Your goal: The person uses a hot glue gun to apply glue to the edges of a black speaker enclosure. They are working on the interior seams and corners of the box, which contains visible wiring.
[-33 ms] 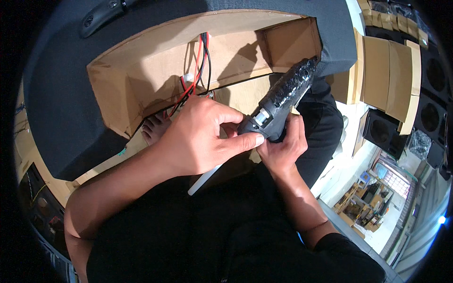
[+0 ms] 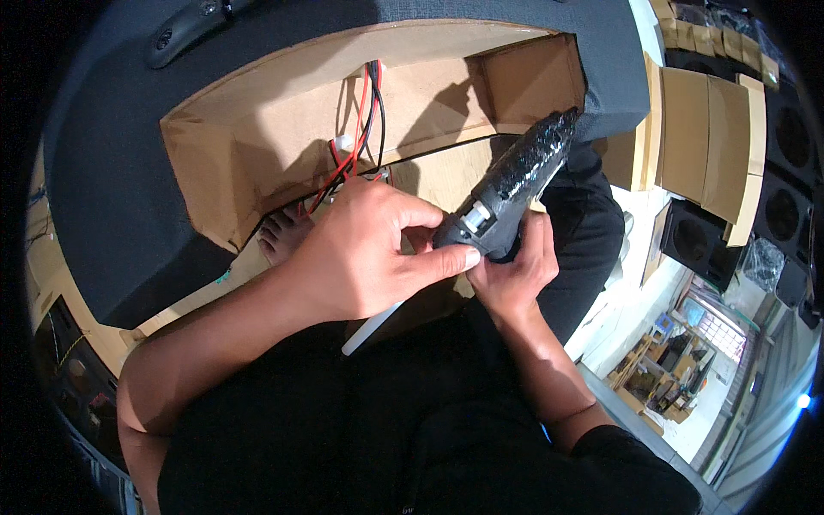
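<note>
A black hot glue gun (image 2: 524, 176) lies across my two hands, its nozzle angled up and to the right. My right hand (image 2: 520, 266) is closed round its grip from below. The thumb and fingers of my left hand (image 2: 373, 245) pinch its rear end. A white glue stick (image 2: 371, 328) slants out below my left hand, in line with the back of the gun. Through a slot in the gun's body a pale piece shows. The trigger and some of my right fingers are hidden behind the gun.
Beyond my hands stands a dark-covered wooden speaker cabinet (image 2: 107, 197) with an open recess. Red and black wires (image 2: 371, 120) hang in that recess. A bare foot (image 2: 283, 236) is beside my left wrist. Cardboard pieces (image 2: 708, 129) and several black speaker boxes (image 2: 699, 236) stand at right.
The glue gun has tilted very slightly in my hands. Both hands keep their hold and are almost still.
</note>
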`<state>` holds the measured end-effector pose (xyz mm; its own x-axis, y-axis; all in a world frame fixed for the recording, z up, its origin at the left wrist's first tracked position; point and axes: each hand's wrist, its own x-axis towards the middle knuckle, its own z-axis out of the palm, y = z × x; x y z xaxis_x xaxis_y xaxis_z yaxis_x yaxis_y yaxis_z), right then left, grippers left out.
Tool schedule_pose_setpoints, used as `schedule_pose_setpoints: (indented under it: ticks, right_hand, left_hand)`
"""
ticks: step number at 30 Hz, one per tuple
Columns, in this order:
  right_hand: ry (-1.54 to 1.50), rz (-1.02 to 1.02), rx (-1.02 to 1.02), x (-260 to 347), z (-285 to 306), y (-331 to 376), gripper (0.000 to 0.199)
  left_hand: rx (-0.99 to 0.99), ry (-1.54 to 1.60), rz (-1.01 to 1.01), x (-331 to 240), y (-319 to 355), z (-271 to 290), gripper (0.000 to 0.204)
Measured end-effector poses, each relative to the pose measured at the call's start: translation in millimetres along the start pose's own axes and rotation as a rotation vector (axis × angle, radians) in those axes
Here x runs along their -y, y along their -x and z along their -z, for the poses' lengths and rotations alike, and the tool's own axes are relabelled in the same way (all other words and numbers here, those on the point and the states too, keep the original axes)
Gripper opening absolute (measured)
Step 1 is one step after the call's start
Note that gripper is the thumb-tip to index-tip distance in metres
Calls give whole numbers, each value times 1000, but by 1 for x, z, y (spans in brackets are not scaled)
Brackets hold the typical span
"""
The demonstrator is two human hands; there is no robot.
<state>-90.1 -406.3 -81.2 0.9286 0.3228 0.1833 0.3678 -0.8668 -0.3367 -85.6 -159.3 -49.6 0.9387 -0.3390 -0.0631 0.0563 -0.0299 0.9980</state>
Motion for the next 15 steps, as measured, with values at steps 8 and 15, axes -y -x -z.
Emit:
schedule_pose_setpoints:
  ticks: [8,15]
  right_hand:
    - [-6,22,-7,-2,1,-1,63]
    - [-10,-9,19,-5,-1,7,62]
  left_hand:
    - [9,70,-14,21,-1,-7,25]
    - [54,19,68,6,0,-6,24]
